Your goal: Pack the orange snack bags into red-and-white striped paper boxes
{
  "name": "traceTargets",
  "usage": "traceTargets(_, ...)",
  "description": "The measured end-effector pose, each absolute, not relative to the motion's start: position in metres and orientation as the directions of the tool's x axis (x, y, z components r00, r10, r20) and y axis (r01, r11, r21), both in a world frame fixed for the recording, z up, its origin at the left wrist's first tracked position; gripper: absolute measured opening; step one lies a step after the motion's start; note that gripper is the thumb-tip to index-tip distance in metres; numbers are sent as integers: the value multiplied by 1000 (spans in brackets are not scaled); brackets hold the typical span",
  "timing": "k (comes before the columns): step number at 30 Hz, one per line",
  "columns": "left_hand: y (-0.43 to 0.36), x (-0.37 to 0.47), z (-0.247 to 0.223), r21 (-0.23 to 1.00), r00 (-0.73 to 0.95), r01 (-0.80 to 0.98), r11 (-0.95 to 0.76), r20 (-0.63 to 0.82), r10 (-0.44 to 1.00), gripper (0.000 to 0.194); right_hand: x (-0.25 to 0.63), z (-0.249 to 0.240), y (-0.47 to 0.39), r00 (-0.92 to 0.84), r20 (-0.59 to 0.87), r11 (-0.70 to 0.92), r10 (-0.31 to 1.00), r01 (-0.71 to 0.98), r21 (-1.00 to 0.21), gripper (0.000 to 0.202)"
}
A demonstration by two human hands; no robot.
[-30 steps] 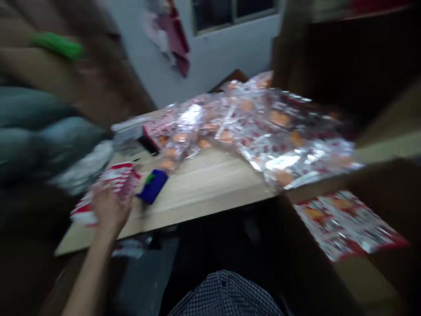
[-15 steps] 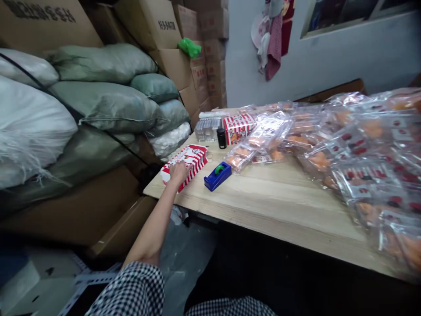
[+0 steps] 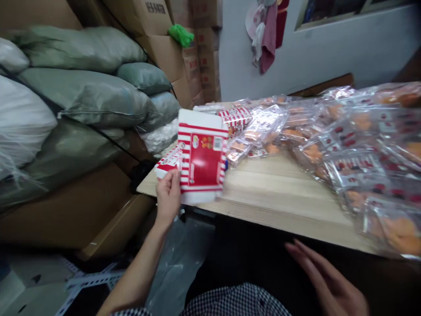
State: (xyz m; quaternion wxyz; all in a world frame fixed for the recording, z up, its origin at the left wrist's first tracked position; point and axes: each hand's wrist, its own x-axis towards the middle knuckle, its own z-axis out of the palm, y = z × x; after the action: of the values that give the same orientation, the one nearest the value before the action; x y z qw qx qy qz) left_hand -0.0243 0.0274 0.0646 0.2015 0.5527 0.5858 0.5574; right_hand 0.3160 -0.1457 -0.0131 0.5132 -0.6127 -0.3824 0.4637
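A flat red-and-white striped carton (image 3: 205, 158) is pinched at its left edge by my left hand (image 3: 169, 195), held up above the table's left part. Behind it, more striped cartons (image 3: 166, 161) lie at the table's left edge. My right hand (image 3: 325, 274) is off the table's front edge at the lower right, somewhat blurred, holding nothing, fingers stretched out and thumb apart. Only a sliver of the blue tape dispenser (image 3: 226, 165) shows beside the raised carton.
Clear bags with orange pieces (image 3: 362, 153) are heaped on the wooden table (image 3: 279, 188), mostly right. A striped box (image 3: 235, 118) stands at the back. Stuffed sacks (image 3: 88, 94) and brown cardboard boxes (image 3: 164, 55) are piled at the left.
My left hand has lifted one flat carton off the pile and turned it upright. My right hand has come into view at the lower right. The view has shifted slightly.
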Motion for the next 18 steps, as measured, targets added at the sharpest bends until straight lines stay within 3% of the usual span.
traceTargets(1, 7, -5, 54, 959, -239, 229, -169, 224, 945, 34, 305, -10, -136, 242, -179, -155, 953, -116, -981, 50)
traceTargets(3, -30, 32, 31, 998, -83, -62, 25, -30, 996, 33, 288, -4, -118, 167, -141, -84, 976, -308, -948, 61)
traceTargets(7, -71, 76, -1, 942, 203, -171, 288, -253, 946, 38, 280, -7, -109, 88, -242, -168, 966, -500, -850, 53)
traceTargets(11, -71, 92, 3, 947, 337, -124, 297, -242, 910, 53, 292, -16, -127, 72, -310, -233, 948, -506, -830, 47)
traceTargets(18, -81, 125, 6, 976, 402, -70, 208, -163, 901, 87, 291, -13, -137, 200, -327, -220, 924, -424, -879, 62)
